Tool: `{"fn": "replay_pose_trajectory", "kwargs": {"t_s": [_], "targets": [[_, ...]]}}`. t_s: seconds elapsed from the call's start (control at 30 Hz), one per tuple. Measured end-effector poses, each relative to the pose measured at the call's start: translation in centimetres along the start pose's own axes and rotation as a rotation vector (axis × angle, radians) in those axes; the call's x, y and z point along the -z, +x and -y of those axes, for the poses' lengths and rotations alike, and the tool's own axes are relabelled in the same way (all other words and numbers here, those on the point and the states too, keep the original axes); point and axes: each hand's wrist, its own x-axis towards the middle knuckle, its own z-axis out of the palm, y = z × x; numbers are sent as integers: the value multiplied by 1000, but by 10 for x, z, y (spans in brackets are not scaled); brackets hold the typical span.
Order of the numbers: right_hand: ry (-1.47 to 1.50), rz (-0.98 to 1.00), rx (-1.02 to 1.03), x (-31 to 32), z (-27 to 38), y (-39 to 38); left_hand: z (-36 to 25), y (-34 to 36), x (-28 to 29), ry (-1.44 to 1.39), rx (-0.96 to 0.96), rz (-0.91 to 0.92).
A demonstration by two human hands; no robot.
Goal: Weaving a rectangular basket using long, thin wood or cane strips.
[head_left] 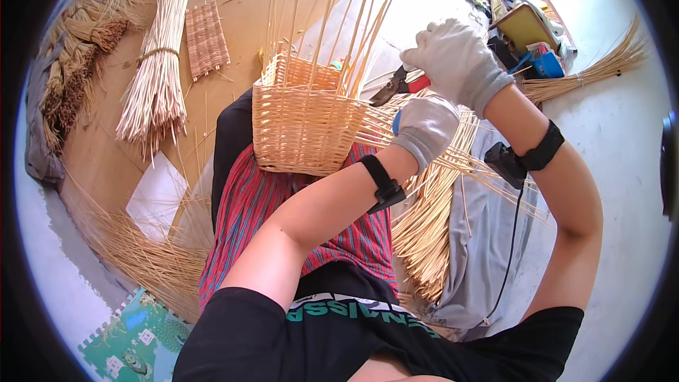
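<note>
A half-woven wicker basket (pixel 304 127) rests on my lap, with long upright stakes (pixel 322 21) rising from its far side. Loose wicker strands (pixel 375 129) run from its right side toward my left hand (pixel 428 124). That gloved hand is closed around the strands, just right of the basket; a small blue patch shows at its edge. Beyond it, my gloved right hand (pixel 460 64) grips red-handled pruning shears (pixel 410 86). Their dark blades point left, toward the basket's upper right corner. The fingers of both hands are partly hidden.
A thick bundle of wicker rods (pixel 428 240) lies right of my lap on grey cloth (pixel 481 240). At left are a tied pale bundle (pixel 159 64), a woven panel (pixel 206 39) and a white sheet (pixel 157 197). Another bundle (pixel 594 74) and a blue container (pixel 548 64) stand at far right.
</note>
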Motion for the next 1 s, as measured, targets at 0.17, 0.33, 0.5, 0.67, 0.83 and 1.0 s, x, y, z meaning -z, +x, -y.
{"fn": "replay_pose_trajectory", "kwargs": {"t_s": [0.17, 0.33, 0.5, 0.67, 0.83, 1.0], "targets": [[-84, 35, -51, -13, 13, -1, 0, -4, -2, 25, 56, 235], [-42, 28, -125, -11, 16, -9, 8, -8, -20, -86, 138, 162], [-62, -14, -77, -13, 21, -9, 13, -7, -24, 4, 43, 151], [113, 112, -142, 3, 27, -33, 10, -28, -15, 54, -33, 63], [691, -293, -232, 13, 66, -111, 28, -89, -2, -636, -256, -455], [1397, -509, -598, -84, 179, -160, 102, -118, 15, 156, 84, -206]]}}
